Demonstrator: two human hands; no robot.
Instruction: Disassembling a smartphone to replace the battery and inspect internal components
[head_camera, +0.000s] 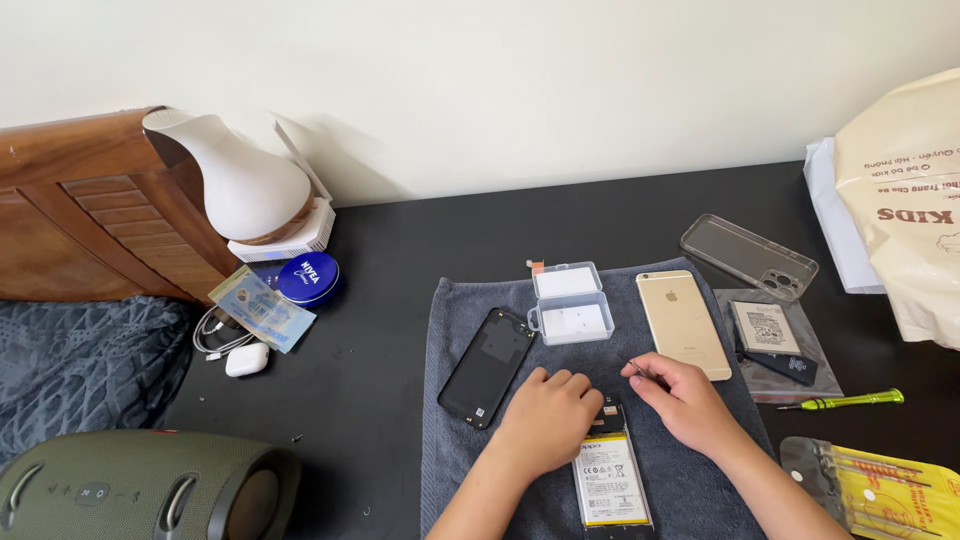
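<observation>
On a black tabletop (400, 360), a grey towel (455, 440) carries an opened black smartphone with its white-and-yellow battery exposed (611, 480). The left hand (548, 420) rests curled on the phone's upper left edge; the right hand (682, 398), just beside it, pinches a thin metal tool. Above them, a small clear plastic hinged box (570, 303) lies open with 2 white inserts. A yellow tool packet (880, 495) sits at right.

head cam: worn on the head, looks down and forward over the dark table (400, 230)
range: close, arm's length
</observation>
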